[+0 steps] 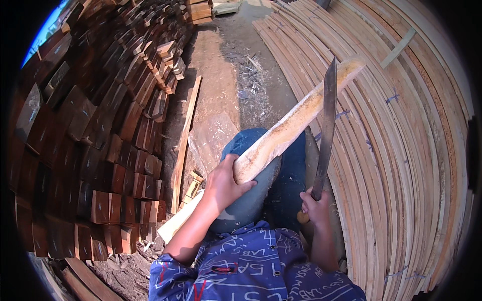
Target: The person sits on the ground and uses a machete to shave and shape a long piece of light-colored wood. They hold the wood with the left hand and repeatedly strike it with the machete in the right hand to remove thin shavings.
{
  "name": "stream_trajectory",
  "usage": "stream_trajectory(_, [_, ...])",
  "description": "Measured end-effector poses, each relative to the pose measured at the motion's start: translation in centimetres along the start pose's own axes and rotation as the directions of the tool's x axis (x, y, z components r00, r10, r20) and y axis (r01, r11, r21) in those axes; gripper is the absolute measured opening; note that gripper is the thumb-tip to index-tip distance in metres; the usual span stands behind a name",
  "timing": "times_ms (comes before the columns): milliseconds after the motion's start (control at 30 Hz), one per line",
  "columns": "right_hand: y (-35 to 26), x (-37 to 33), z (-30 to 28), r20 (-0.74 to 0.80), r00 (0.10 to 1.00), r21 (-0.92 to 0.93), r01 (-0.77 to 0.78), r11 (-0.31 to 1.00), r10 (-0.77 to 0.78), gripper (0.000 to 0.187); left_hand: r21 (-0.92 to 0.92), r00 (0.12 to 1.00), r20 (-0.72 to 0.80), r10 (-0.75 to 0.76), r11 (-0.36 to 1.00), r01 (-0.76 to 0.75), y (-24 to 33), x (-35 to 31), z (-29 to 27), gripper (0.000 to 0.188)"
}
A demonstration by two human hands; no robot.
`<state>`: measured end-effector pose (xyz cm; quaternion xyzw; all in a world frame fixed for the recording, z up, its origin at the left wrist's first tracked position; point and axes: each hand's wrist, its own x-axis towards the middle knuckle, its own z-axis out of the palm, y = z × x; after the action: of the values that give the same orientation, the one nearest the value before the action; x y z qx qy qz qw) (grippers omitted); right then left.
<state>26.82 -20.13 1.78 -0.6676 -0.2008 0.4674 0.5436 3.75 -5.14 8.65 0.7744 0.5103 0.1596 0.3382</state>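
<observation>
My left hand (224, 184) grips the near end of a long pale piece of wood (286, 130), with its thumb along the end. The wood slants up to the far right across my raised knee, its upper face rough and brownish. In my right hand (316, 206) is the handle of a machete (327, 120), the fingers wrapped around it. Its long dark blade points up and away, and in the picture it crosses in front of the wood near the far end. Whether blade and wood touch, I cannot tell.
Stacked dark timber (100, 150) rises along the left. Long pale planks (381, 165) lie piled on the right, with a short stick (398, 47) across them. A narrow board (186, 145) lies on the ground beside the left stack. Wood shavings (251, 75) litter the ground ahead.
</observation>
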Motion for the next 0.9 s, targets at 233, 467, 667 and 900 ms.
stream_trajectory(233, [2.4,1.7,2.2,0.087,0.996,-0.235,0.028,0.972,-0.008,0.022,0.172,0.997,0.038,0.060,0.983,-0.066,-4.3,-0.1,-1.7,0.069])
stream_trajectory(467, [2.2,2.7,5.4,0.108,0.980,-0.262,-0.136,0.955,0.169,0.026,0.124,0.988,-0.037,-0.151,0.980,0.155,-6.3,-0.4,-2.5,0.076])
stream_trajectory(667, [-0.4,5.0,6.6,0.094,0.995,-0.540,0.090,0.837,-0.046,0.030,-0.048,0.998,-0.050,-0.037,0.998,0.034,-9.6,0.7,-1.9,0.071])
stream_trajectory(900, [-9.5,9.4,8.6,0.147,0.914,-0.807,0.331,0.488,-0.378,0.017,-0.061,0.998,0.032,0.049,0.997,-0.047,-11.2,1.5,-1.3,0.062])
